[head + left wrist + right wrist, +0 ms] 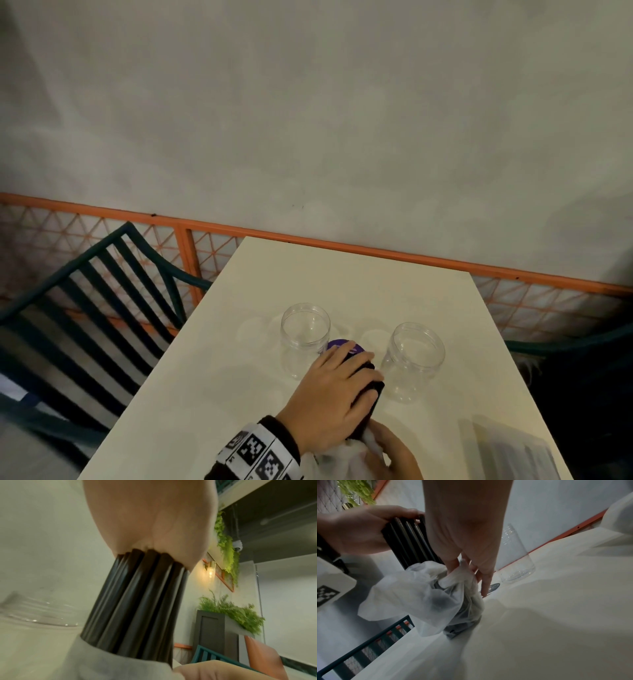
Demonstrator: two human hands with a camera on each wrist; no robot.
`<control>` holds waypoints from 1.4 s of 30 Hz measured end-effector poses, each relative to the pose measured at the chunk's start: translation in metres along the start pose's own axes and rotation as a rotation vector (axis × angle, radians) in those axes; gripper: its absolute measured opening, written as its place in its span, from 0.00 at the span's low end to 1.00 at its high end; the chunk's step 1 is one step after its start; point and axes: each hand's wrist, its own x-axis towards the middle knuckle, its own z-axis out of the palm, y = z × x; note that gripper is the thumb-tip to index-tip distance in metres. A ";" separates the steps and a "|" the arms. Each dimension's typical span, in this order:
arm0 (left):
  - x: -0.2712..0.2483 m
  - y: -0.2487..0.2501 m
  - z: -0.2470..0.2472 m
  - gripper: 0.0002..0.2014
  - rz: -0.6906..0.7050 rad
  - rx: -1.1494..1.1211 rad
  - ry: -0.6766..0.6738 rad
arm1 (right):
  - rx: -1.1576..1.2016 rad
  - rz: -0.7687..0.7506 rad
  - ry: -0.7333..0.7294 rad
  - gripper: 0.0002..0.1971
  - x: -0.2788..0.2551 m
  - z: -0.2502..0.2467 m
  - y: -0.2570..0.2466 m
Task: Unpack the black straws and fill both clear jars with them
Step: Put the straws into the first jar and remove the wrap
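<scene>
Two clear jars stand open and upright on the white table [325, 274], a left jar [305, 337] and a right jar [412, 359]. Between them my left hand [356, 377] grips a thick bundle of black straws [137, 608] from above. The bundle's lower end sits inside a crumpled white plastic wrapper [412, 595]. My right hand [467, 566] pinches that wrapper near the table's front edge. A purple round disc [346, 346] lies just beyond my left fingers. Both jars look empty.
A dark green slatted chair [102, 308] stands left of the table, with an orange lattice fence [205, 246] and a grey wall behind. A second chair edge [565, 342] shows at the right. A pale sheet [513, 452] lies at the table's near right corner.
</scene>
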 end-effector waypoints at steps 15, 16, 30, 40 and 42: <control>-0.001 -0.046 -0.066 0.28 -0.281 -0.591 0.297 | -0.610 -0.535 0.440 0.19 0.029 -0.092 -0.143; 0.003 -0.051 -0.068 0.33 -0.277 -0.609 0.346 | -0.715 -0.551 0.458 0.22 0.038 -0.095 -0.150; 0.049 -0.103 0.019 0.62 -0.397 -0.164 0.383 | -1.170 -0.681 0.272 0.20 0.118 -0.069 -0.203; 0.051 -0.115 0.044 0.47 -0.523 -0.229 0.530 | -1.099 -0.647 0.152 0.17 0.132 -0.059 -0.201; 0.052 -0.116 0.043 0.44 -0.510 -0.230 0.516 | -1.079 -0.635 0.181 0.20 0.133 -0.061 -0.199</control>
